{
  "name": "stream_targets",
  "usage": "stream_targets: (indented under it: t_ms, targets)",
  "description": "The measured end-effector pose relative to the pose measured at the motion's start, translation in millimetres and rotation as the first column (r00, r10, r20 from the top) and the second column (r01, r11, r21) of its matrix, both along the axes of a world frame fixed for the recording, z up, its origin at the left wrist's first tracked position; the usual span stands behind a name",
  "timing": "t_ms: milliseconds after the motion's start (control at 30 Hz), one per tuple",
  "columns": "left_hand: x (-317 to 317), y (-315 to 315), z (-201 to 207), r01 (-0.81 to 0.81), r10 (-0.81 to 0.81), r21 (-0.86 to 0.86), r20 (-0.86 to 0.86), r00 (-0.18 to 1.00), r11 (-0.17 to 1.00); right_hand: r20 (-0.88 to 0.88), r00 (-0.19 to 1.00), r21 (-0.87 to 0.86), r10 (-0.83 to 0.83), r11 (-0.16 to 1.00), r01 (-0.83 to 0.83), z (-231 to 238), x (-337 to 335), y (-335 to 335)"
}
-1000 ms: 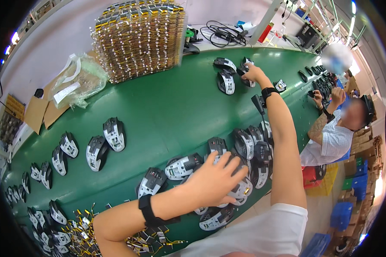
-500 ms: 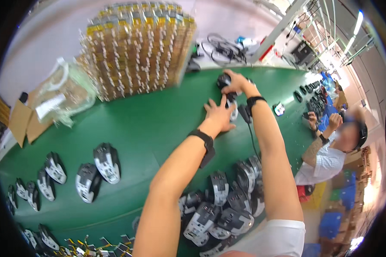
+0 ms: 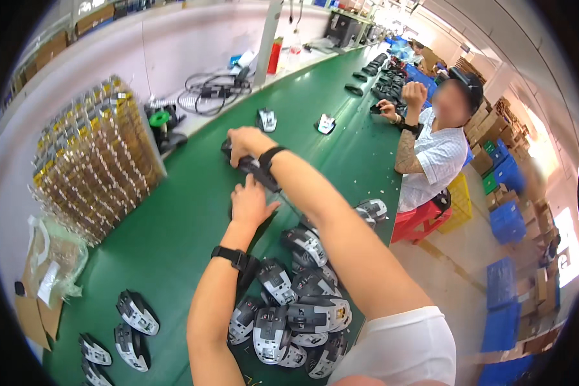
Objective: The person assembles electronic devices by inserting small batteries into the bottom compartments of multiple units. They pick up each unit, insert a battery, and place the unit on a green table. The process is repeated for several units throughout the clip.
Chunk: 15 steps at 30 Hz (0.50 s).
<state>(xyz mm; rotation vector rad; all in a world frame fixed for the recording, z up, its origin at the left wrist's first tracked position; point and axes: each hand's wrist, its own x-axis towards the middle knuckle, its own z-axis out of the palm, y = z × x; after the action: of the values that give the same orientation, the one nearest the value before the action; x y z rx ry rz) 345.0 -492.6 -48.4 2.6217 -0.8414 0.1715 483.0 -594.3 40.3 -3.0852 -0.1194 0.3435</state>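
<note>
Mouse shell (image 3: 226, 150), dark, is at the green work surface (image 3: 174, 212), partly covered by the right hand (image 3: 248, 143), whose fingers and thumb grip it. Left hand (image 3: 251, 204) is just beside, thumb spread; fingertips partly obscured, hold cannot be determined. Piled mouse shells (image 3: 271, 334) lie between the forearms. Stacked wired parts (image 3: 100, 164) stand left; co-worker (image 3: 431, 151) sits at right.

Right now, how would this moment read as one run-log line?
right hand: on dark mouse | left hand: open, near right hand | green table: pile of mice
</note>
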Motion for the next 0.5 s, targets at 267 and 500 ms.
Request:
stream_targets:
  t_ms: [267,500]
  targets:
    - [-25,140,28,-0.214,0.186,-0.194,-0.154,0.970,0.957,0.169,0.984,0.335,0.061,0.935,-0.116,-7,-33,27]
    - [-64,213,42,-0.471,0.189,-0.559,-0.487,0.853,0.682,-0.100,0.935,0.701,0.341,0.691,-0.177,-25,-55,14]
